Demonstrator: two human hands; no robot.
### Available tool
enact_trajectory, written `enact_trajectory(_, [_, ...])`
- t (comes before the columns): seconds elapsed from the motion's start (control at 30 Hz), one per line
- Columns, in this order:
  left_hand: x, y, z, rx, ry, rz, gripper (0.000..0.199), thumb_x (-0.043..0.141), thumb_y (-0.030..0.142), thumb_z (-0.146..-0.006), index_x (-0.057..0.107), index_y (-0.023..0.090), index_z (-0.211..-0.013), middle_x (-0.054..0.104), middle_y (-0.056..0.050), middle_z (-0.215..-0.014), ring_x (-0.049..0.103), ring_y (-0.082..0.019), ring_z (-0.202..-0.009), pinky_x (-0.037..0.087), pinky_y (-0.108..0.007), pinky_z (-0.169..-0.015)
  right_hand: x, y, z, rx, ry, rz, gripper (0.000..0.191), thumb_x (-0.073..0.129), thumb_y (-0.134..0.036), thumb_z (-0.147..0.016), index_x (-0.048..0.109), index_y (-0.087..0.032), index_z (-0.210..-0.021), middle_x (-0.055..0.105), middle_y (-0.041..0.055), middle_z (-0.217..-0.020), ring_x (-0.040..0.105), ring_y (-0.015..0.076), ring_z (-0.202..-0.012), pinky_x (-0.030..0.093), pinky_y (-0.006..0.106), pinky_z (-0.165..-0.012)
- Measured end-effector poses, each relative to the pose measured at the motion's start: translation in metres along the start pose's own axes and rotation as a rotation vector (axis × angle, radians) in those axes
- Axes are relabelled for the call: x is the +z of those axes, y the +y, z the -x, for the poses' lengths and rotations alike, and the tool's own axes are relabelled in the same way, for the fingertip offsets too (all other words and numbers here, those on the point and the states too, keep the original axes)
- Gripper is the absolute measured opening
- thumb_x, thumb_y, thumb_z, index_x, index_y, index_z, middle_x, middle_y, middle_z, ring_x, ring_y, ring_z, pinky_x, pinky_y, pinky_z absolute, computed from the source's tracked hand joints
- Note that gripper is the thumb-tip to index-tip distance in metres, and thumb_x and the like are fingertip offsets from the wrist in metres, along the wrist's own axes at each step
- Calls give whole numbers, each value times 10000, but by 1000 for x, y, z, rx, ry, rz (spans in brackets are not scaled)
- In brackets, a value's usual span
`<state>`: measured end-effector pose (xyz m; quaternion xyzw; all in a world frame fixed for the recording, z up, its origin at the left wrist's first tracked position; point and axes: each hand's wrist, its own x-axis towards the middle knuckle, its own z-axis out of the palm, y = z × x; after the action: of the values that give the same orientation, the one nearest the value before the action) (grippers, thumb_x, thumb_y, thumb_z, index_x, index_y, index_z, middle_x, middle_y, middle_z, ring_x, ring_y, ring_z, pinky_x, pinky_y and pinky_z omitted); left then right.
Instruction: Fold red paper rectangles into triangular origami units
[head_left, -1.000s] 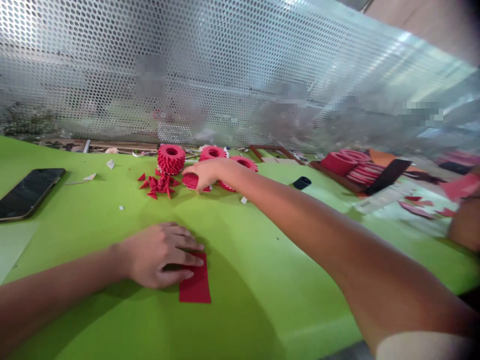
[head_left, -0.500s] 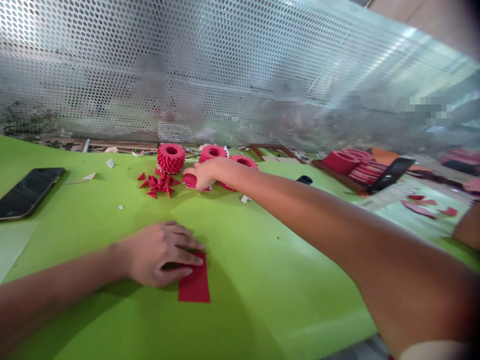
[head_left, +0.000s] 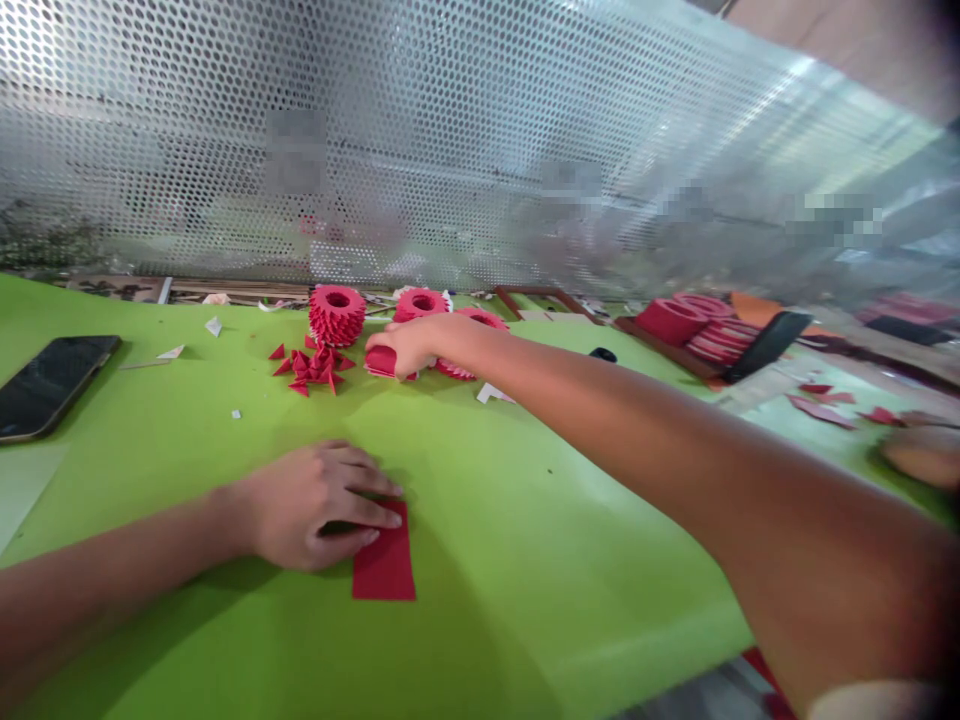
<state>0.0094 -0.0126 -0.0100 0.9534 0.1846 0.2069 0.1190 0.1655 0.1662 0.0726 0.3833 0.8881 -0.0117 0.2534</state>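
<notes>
On the green tabletop (head_left: 525, 560) lies a red paper rectangle (head_left: 384, 568). My left hand (head_left: 322, 507) rests on its upper part with fingers stretched out and a little apart. Farther off, my right hand (head_left: 409, 348) has its fingers closed around a small stack of red paper (head_left: 381, 361). How many sheets are in it I cannot tell. Just left of that hand is a pile of folded red paper triangles (head_left: 315, 368). Behind stand red ring-shaped folded paper pieces: one at the left (head_left: 337, 315), one behind my right hand (head_left: 422, 303), and one partly hidden by my wrist (head_left: 480, 322).
A phone (head_left: 56, 385) lies at the left. White scraps (head_left: 214, 327) are scattered about. At the right, a tray holds red paper rolls (head_left: 671, 322), beside red scraps (head_left: 825, 408) and another person's hand (head_left: 926, 455). A perforated metal panel (head_left: 450, 130) rises behind the table.
The view has shifted slightly. A white scrap near my right forearm shows more now. My left hand stays on the red paper, and my right hand stays at the stack.
</notes>
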Motion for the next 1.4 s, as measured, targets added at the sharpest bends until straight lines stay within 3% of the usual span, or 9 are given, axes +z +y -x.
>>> enact_trajectory(0.37, [1, 0, 0, -1, 14, 10, 272, 556, 227, -924, 732, 220, -1131, 718, -73, -1219, 671, -246, -1064, 507, -417, -964, -1, 8, 4, -70, 21, -5, 828, 639, -211, -689, 412, -346, -1474, 528, 59, -1452, 610, 315, -1100, 471, 311, -682])
enact_trajectory(0.6, [1, -1, 0, 1, 28, 32, 270, 579, 217, -908, 727, 220, -1134, 720, -78, -1212, 674, -236, -1066, 504, -406, -975, -2, 2, 13, 5, 50, -7, 955, 638, -284, -722, 201, -370, -1567, 429, 70, -1543, 659, 289, -984, 453, 315, -637])
enact_trajectory(0.73, [0, 0, -1, 7, 31, 37, 276, 559, 218, -914, 727, 220, -1134, 721, -79, -1208, 678, -237, -1052, 503, -415, -981, 2, 7, 24, -74, 210, 41, 770, 600, -311, -781, 369, -329, -1515, 523, 61, -1469, 653, 279, -988, 431, 308, -624])
enact_trajectory(0.83, [0, 0, 0, 6, 35, 39, 277, 563, 209, -914, 724, 223, -1139, 723, -80, -1203, 678, -229, -1045, 509, -411, -976, 13, 5, 28, -153, 365, 109, 485, 535, -399, -864, 607, -227, -1312, 649, 94, -1296, 651, 278, -979, 421, 314, -650])
enact_trajectory(0.9, [0, 1, 0, -1, 25, 35, 278, 570, 196, -910, 723, 217, -1141, 724, -84, -1197, 675, -228, -1049, 513, -410, -971, 23, 1, 28, -124, 451, 141, 429, 492, -464, -903, 676, -178, -1163, 703, 122, -1144, 660, 284, -931, 410, 319, -643])
enact_trajectory(1.0, [0, 1, 0, -8, 12, 34, 278, 577, 186, -905, 720, 208, -1142, 729, -87, -1180, 675, -224, -1034, 516, -414, -969, 36, -4, 27, -40, 452, 170, 410, 474, -461, -927, 676, -150, -1104, 725, 139, -1019, 668, 286, -887, 396, 317, -632])
enact_trajectory(1.2, [0, 1, 0, -13, 16, 38, 274, 604, 177, -890, 721, 200, -1137, 730, -88, -1180, 681, -215, -1030, 514, -408, -983, 41, 2, 26, -32, 404, 158, 411, 475, -419, -944, 613, -180, -1249, 717, 137, -1097, 670, 286, -943, 379, 305, -617])
enact_trajectory(1.4, [-1, 1, 0, -13, 19, 43, 273, 597, 192, -895, 721, 198, -1139, 731, -89, -1181, 682, -225, -1035, 513, -421, -988, 40, 3, 23, -55, 456, 147, 419, 454, -457, -957, 633, -179, -1214, 715, 122, -1112, 667, 277, -934, 353, 301, -600])
